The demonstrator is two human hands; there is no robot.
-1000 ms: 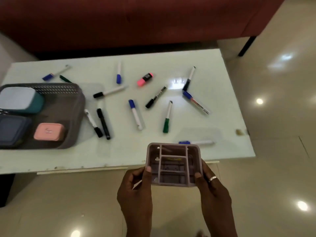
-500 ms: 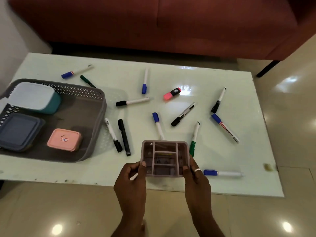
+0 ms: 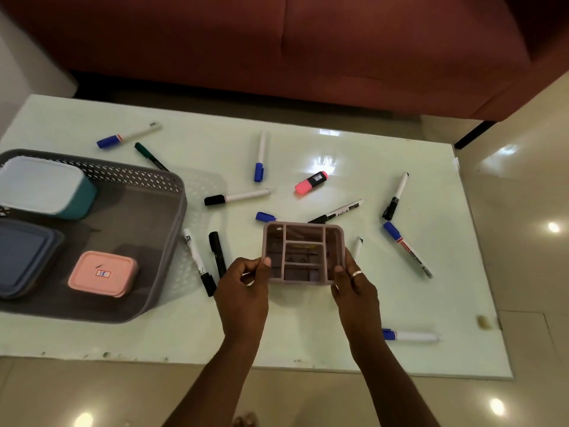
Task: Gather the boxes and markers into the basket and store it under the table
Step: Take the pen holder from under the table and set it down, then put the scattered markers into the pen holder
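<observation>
I hold a small mauve organizer box [image 3: 303, 253] with several open compartments above the white table [image 3: 308, 334]. My left hand [image 3: 243, 288] grips its left side and my right hand [image 3: 354, 288], with a ring, grips its right side. At the table's left stands a grey basket [image 3: 160, 241] with a white-lidded teal box [image 3: 46, 186], a dark blue box [image 3: 24, 257] and a pink box [image 3: 103, 272] inside. Several markers lie scattered on the table, among them a pink highlighter [image 3: 311, 182], a black-capped marker [image 3: 237, 197] and a blue-capped marker [image 3: 409, 335].
A dark red sofa [image 3: 308, 41] runs along the far side of the table. Glossy beige floor tiles [image 3: 529, 211] lie to the right and in front. A small yellowish mark [image 3: 483, 322] sits near the table's right front corner.
Both hands have carried the organizer box forward from the table's near edge to over the middle, where it now covers parts of two markers. The camera has come closer.
</observation>
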